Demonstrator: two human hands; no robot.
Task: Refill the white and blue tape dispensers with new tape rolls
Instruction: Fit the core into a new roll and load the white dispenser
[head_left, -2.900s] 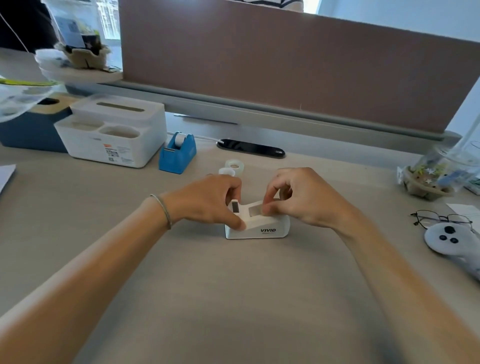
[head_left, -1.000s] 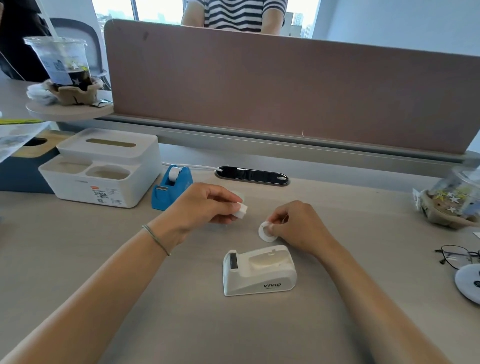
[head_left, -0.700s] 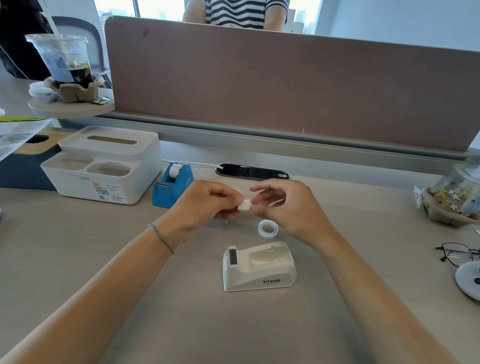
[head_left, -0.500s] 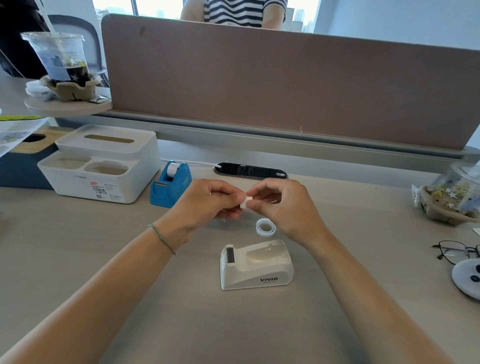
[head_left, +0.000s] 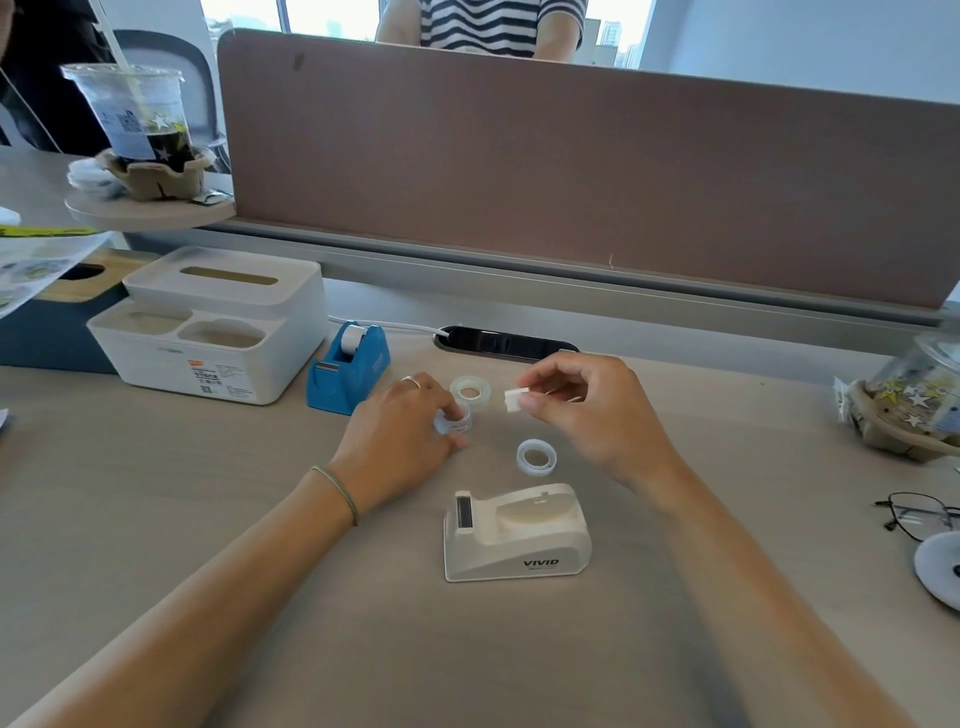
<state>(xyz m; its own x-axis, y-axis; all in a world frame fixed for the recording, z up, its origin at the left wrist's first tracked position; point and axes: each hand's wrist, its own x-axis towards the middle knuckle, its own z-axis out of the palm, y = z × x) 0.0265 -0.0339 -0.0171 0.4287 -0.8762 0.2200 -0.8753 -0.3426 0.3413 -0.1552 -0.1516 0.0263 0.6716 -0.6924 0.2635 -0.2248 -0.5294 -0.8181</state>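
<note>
Hub (head_left: 513, 400) has passed to my right hand (head_left: 587, 415), pinched there; my left hand (head_left: 402, 441) has dropped, closing on a roll (head_left: 453, 420) to thread on.

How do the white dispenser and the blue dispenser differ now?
The white dispenser holds no roll; the blue dispenser holds a white one. The white dispenser sits near the person, in front of both hands; the blue dispenser sits farther back, beside the organizer. Both stand upright on the desk, untouched.
</note>
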